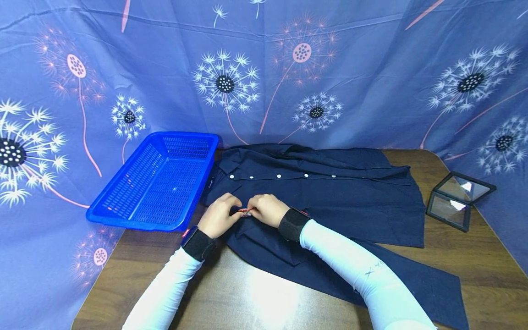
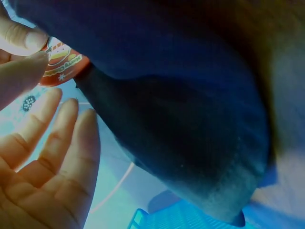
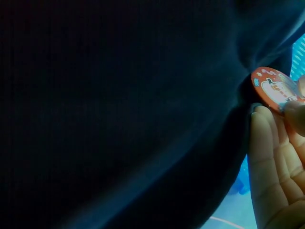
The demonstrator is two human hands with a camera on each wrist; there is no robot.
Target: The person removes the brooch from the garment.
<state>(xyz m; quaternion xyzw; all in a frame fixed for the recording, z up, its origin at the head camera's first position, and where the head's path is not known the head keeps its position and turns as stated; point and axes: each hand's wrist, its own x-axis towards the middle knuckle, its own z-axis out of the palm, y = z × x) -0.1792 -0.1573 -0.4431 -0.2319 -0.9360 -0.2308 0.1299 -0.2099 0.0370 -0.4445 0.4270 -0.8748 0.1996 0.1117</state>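
Note:
A round red badge (image 1: 245, 212) with a printed picture and small white snowflakes lies between the two hands, against the chest of a dark navy shirt (image 1: 354, 201). My left hand (image 1: 218, 216) pinches its left edge with thumb and index finger. From the other side my right hand (image 1: 269, 210) holds its right edge, thumb on the printed face in the right wrist view. The badge (image 2: 69, 64) partly disappears behind fingers and cloth in the left wrist view. White buttons run along the shirt, which is spread sideways with one sleeve toward me. The badge's back is hidden.
A blue plastic basket (image 1: 187, 134) stands at the left of the wooden table (image 1: 136, 270), close to the shirt's collar. On the right, a black-framed folding mirror (image 1: 447, 213) stands beside the shirt's hem. A blue dandelion-print cloth (image 1: 363, 91) hangs behind the table.

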